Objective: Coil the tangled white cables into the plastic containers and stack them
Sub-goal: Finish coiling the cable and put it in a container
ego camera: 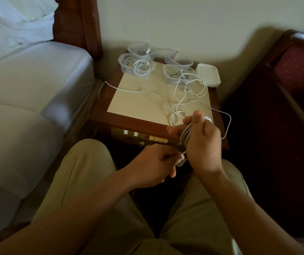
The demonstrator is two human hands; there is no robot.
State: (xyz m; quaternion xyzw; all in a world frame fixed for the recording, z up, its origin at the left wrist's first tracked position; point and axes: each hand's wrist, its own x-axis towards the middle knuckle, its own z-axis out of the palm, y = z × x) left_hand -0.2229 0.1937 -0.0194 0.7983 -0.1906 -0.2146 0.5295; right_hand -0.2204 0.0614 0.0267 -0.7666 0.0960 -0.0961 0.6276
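Two hands are working one white cable just in front of the nightstand's (99,115) near right corner. The right hand (200,142) is standing upright with a bundle of wound loops (185,134) wrapped around its fingers, thumb up, so the long axis of that bundle is running nearly vertical, from the thumb down toward the wrist. The left hand (154,164) is sitting lower and to the left, pinching the short free end (182,154) of the cable, which is pointing up and to the right at the bottom of the bundle; the two hands are almost touching there. The rest of this cable is trailing away from the top of the right hand onto the nightstand, where loose loops (189,87) are lying toward the far right corner and one long strand (134,91) is running across to the left edge and hanging over it.

Four clear containers are sitting along the far edge. The near left container (122,66) is holding a coil, the right container (165,73) has cable in it that is spilling out, and white lids (209,75) are stacked at the far right corner. Those containers are lying well beyond and above the right hand, so by my judgement the bundle is going to have to travel forward, away from the body, with the right hand nearer.
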